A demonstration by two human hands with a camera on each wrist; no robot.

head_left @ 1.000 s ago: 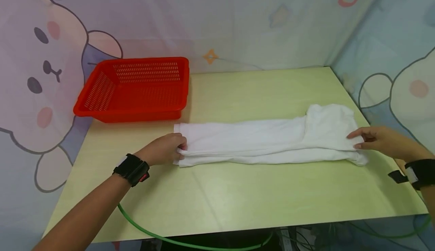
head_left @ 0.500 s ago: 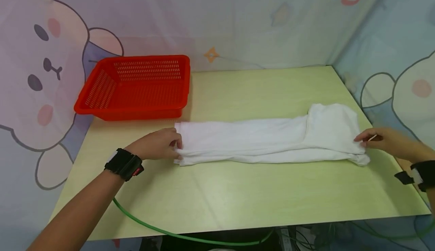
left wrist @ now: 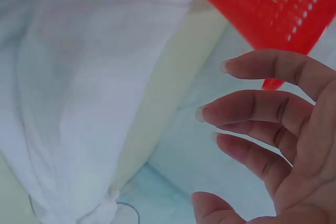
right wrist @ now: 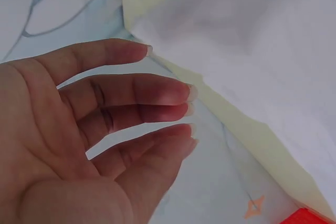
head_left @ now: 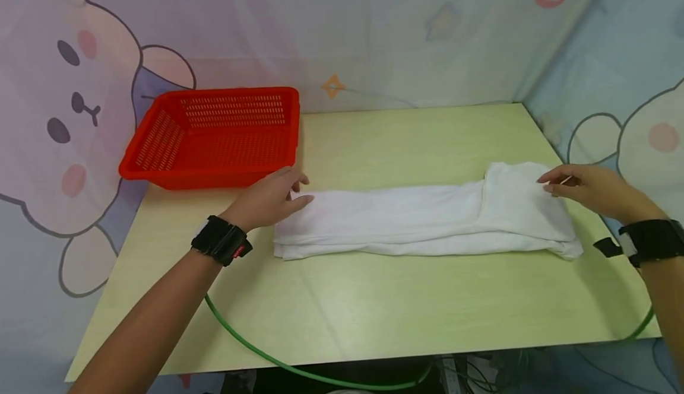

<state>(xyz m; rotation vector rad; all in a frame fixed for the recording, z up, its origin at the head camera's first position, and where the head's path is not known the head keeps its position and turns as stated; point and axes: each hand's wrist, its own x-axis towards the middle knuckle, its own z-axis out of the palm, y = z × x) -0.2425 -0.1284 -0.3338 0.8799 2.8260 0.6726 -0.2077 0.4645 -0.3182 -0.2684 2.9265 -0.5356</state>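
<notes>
A white cloth garment (head_left: 395,216), folded into a long strip, lies across the table; its right end is wider. My left hand (head_left: 269,198) hovers over the strip's left end, near the basket's front edge. In the left wrist view the left hand (left wrist: 283,124) has relaxed, spread fingers with nothing between them. Over the wider right end is my right hand (head_left: 595,189), fingers loosely bent. The right wrist view shows the right hand (right wrist: 100,124) holding nothing, apart from the white cloth (right wrist: 273,51).
A red plastic basket (head_left: 230,177) with slotted walls stands at the table's back left. The pale table (head_left: 406,305) meets printed curtains at the back and right. A green cable (head_left: 246,340) hangs along the front edge.
Both hands have let go of the cloth's ends and moved up toward its far edge, the left also slightly right, the right slightly left. The cloth stays in place.
</notes>
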